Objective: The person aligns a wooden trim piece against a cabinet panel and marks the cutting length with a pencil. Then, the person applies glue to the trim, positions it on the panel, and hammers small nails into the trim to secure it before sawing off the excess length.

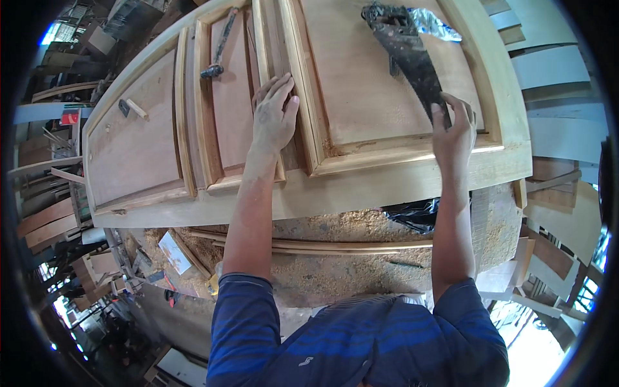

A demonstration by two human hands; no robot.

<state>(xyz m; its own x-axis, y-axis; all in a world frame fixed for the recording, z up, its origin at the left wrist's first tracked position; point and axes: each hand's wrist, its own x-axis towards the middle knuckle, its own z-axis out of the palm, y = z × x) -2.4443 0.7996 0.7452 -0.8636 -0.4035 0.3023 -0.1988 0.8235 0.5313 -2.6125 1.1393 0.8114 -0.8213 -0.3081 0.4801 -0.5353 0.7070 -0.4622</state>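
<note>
A large panelled wooden door (361, 190) lies flat in front of me. My left hand (274, 116) rests flat, fingers together, on the upright rail between two panels. My right hand (453, 129) touches the tip of a dark hand saw (409, 55) that lies on the right panel, blade pointing toward me; whether the fingers grip the blade I cannot tell. A hammer (217, 48) lies on the middle panel, beyond my left hand. A small wooden block (135, 108) sits on the left panel.
Sawdust covers the workbench (335, 258) below the door, with a long thin wooden strip (322, 245) lying across it. A crumpled silver wrapper (435, 24) lies by the saw handle. Stacked planks and timber offcuts surround the bench on both sides.
</note>
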